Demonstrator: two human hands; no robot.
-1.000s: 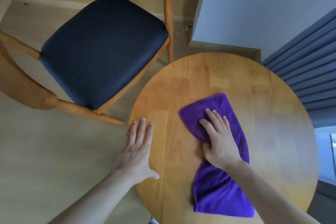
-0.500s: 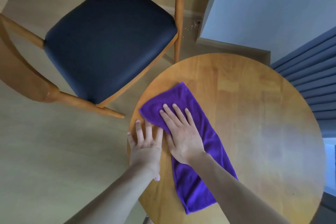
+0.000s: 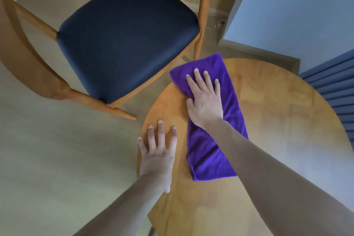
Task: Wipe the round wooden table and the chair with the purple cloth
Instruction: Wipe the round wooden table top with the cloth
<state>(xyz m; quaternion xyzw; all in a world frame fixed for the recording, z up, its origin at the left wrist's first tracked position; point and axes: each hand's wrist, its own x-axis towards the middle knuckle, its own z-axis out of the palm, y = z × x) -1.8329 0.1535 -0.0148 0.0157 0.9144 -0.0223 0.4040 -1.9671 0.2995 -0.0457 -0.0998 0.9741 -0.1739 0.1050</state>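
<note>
The purple cloth (image 3: 214, 145) lies folded in a long strip on the round wooden table (image 3: 277, 120), its far end overhanging the table's far-left rim. My right hand (image 3: 205, 97) presses flat on the cloth's far half, fingers spread and straight. My left hand (image 3: 159, 149) rests flat on the bare tabletop at the left rim, a little left of the cloth and not touching it. The wooden chair with a dark blue seat (image 3: 124, 34) stands on the floor just beyond the table's left side.
A chair leg (image 3: 201, 21) rises close to the cloth's far end. A blue-grey wall corner (image 3: 287, 15) and a ribbed dark blue panel (image 3: 337, 86) stand behind and right of the table. Pale floor (image 3: 57, 159) lies to the left.
My right hand has slid the cloth from the table's middle to the left, then away to the far-left rim. My left hand has stayed flat at the left rim.
</note>
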